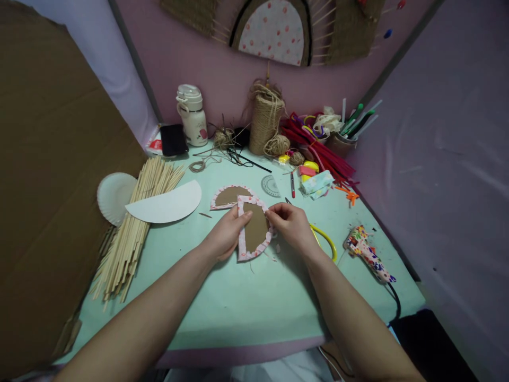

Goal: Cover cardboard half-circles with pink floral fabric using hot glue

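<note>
A half-round piece of cardboard [255, 233], its border wrapped in white fabric with pink spots, is held upright over the table. My left hand [225, 233] grips its straight side, thumb lying across the brown face. At the curved edge, the thumb and forefinger of my right hand [289, 223] pinch the fabric border. A second half-round cardboard piece [231, 196] with the same border lies flat just behind. Yellow-handled scissors [329, 241] rest partly hidden under my right hand and wrist.
Wooden sticks [135, 233] lie at left beneath a white paper half-circle [167, 206], beside a paper plate [115, 196]. A patterned glue gun [369, 254] with a cord lies right. Behind stand a bottle [193, 119], a twine spool [265, 122], pipe cleaners [322, 154] and a protractor [271, 185].
</note>
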